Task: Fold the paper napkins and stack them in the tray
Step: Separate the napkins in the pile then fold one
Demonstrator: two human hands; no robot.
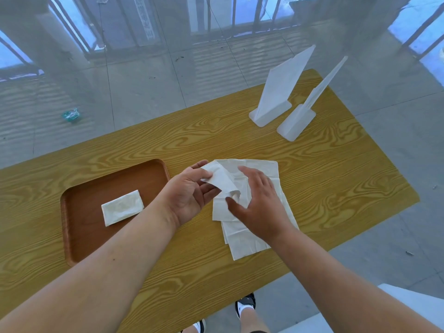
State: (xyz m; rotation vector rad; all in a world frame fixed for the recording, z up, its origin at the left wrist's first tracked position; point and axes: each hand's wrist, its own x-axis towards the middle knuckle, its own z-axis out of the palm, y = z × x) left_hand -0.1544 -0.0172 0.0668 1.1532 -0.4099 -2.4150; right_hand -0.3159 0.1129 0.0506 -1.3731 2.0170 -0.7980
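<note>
We have one folded napkin in the tray. Our left hand pinches the next sheet, and our right hand lies flat on the pile, perhaps three left.

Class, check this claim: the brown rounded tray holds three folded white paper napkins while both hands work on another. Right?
No. The head view shows one folded white paper napkin in the brown rounded tray, not three; left hand and right hand work on another napkin.
</note>
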